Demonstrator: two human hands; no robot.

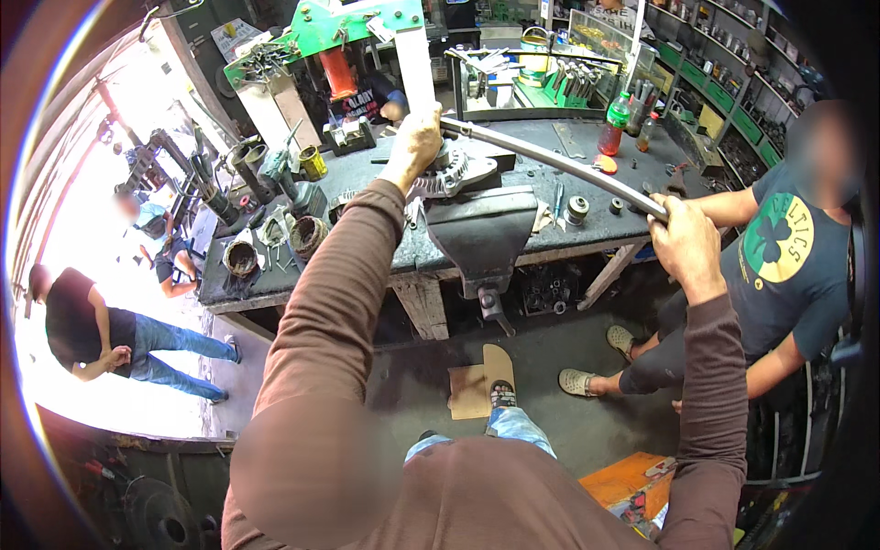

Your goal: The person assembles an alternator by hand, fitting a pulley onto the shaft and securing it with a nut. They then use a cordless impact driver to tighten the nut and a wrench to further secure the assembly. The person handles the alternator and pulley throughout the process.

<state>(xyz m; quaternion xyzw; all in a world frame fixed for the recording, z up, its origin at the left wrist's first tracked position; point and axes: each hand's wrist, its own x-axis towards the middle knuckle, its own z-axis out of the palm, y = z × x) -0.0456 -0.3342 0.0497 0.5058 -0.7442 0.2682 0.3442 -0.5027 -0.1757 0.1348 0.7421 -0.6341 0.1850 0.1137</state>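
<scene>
A long metal bar [559, 163] slants across the bench from the vise to the right. My right hand [686, 246] is closed round its near, outer end. At the other end, my left hand [417, 147] wraps round the bar's head, above a finned cast-metal housing, which looks like an alternator [458, 176]. That housing sits at the jaws of a big dark bench vise [481, 225]. My left palm and fingers hide part of the bar's head and whatever joins it to the housing.
The dark-topped workbench [385, 240] carries wound copper coils [240, 258], a drill [275, 165], a red-liquid bottle [612, 128] and a small round metal part [576, 211]. A green press [339, 27] stands behind. One person [779, 247] is close on my right; others are at left.
</scene>
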